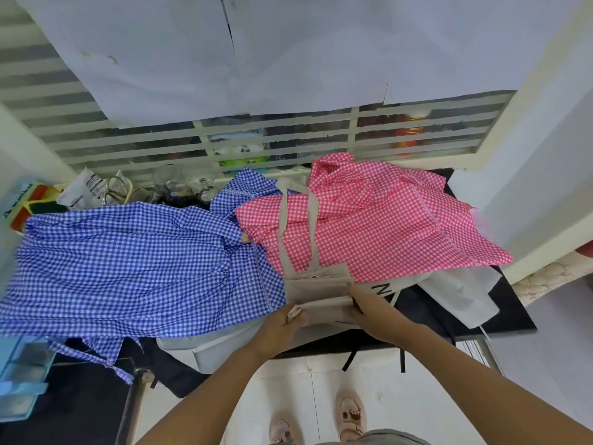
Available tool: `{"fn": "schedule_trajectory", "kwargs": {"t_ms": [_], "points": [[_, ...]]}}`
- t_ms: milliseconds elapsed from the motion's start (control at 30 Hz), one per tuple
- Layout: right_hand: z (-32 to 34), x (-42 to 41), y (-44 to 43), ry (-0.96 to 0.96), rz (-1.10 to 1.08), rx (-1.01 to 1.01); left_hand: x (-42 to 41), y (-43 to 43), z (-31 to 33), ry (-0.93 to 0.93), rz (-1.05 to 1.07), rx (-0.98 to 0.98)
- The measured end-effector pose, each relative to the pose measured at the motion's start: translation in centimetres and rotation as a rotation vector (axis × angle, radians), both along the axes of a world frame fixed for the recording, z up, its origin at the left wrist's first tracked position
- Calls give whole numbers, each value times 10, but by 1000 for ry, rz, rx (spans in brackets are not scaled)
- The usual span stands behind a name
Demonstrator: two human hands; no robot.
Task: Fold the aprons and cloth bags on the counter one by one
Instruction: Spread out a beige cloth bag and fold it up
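A beige cloth bag, partly folded into a narrow band, is held at the middle of the near edge of the dark bench. Its near left corner is pinched by the left hand, with the thumb laid over the fold. Its right end is gripped by the right hand, the fingers curled onto the cloth. The bag's long beige handles are stretched away from the person and lie across a pink-and-white gingham apron.

That pink apron is heaped over the far right part of the bench, touching the bag's far edge. A blue-and-white gingham apron is spread over the left half of the bench; its right border lies just beside the bag, and its near part (a tie strip included) hangs over the near edge. A white cloth bag with black lettering is partly covered by the pink apron near the right edge, just beside the right hand.

Clear glass jars and a printed white packet are seen along the far edge toward the left corner, behind the blue apron. A slatted white window is seen beyond the far edge.
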State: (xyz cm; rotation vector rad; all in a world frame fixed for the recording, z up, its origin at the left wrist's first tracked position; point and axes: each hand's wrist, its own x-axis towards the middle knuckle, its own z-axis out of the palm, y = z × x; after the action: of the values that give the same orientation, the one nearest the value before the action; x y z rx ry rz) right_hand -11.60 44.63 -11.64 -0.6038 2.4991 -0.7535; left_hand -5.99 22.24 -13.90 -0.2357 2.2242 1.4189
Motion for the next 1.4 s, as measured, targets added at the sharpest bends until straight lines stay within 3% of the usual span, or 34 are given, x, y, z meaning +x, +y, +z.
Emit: {"fn": "schedule_trajectory", "kwargs": {"t_ms": [100, 433, 533, 700, 900, 1033, 1133, 1267, 1333, 1400], "points": [[-1, -12, -8, 39, -26, 21, -14, -4, -4, -15, 171, 39], [-12, -29, -27, 80, -178, 93, -40, -5, -18, 20, 317, -258], [-17, -33, -25, 40, -222, 58, -40, 3, -16, -2, 457, -206], [-21, -44, -18, -75, -309, -60, -50, 15, -13, -97, 488, 18], [-26, -50, -20, -94, -416, -74, -61, 26, -2, -277, 701, 489], [-21, -54, -27, -203, -497, -100, -67, 32, 6, -247, 868, 819], [-12, -45, -35, -164, -546, -120, -69, 33, 11, -167, 878, 732], [6, -30, -38, 66, -573, -219, -77, 15, 34, -54, 727, 478], [27, -29, -34, 57, -563, -376, -83, 4, 54, 0, 588, 408], [51, -29, -28, -73, -511, -460, -88, -7, 77, 49, 402, 354]]}}
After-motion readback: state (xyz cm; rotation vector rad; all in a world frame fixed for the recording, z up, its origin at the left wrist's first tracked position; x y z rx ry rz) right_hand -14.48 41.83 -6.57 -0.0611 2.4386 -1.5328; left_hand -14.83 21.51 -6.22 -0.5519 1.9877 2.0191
